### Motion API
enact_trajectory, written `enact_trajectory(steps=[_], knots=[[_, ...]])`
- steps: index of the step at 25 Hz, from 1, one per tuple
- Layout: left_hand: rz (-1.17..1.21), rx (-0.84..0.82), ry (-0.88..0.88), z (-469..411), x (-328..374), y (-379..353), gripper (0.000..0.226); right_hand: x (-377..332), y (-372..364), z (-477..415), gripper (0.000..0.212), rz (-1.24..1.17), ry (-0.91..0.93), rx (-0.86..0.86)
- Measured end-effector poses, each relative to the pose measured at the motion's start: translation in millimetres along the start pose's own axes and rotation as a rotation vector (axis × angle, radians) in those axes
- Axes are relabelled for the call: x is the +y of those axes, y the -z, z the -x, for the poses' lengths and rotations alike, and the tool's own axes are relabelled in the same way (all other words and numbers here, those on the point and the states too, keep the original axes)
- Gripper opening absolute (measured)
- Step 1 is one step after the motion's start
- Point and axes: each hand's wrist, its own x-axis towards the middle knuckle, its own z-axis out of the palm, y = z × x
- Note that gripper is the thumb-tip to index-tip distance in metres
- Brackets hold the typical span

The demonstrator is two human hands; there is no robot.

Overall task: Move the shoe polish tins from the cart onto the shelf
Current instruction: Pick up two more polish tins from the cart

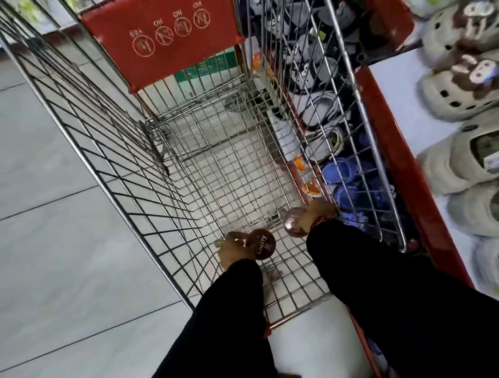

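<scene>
Both my arms, in black sleeves, reach down into a wire shopping cart (134, 157). My left hand (231, 250) grips a round brown shoe polish tin (260, 243) with white lettering on its lid, near the cart's bottom. My right hand (318, 214) holds a second round tin (294, 222), shiny and reddish, tilted on edge. Both tins sit low over the cart's wire floor (234, 172), which otherwise looks bare. The shelf (397, 87) with a red edge runs along the right of the cart.
Beige and white clogs (465, 86) with charms fill the white shelf top on the right. Lower shelves behind the cart's right wall hold grey and blue clogs (342, 176). A red child-seat flap (169, 28) stands at the cart's far end. Grey floor tiles (25, 181) lie to the left.
</scene>
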Motion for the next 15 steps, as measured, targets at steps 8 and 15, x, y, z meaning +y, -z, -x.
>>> enact_trajectory(steps=[8, 15], knots=[[0.15, 0.036, -0.027, 30, 18, 35, 0.037, 45, 2, -42, 0.041, 0.124, -0.068, 0.228], [0.331, 0.04, -0.143, 97, 37, 85, 0.039, 37, 32, 36, 0.026, -0.22, 0.085, 0.287]])
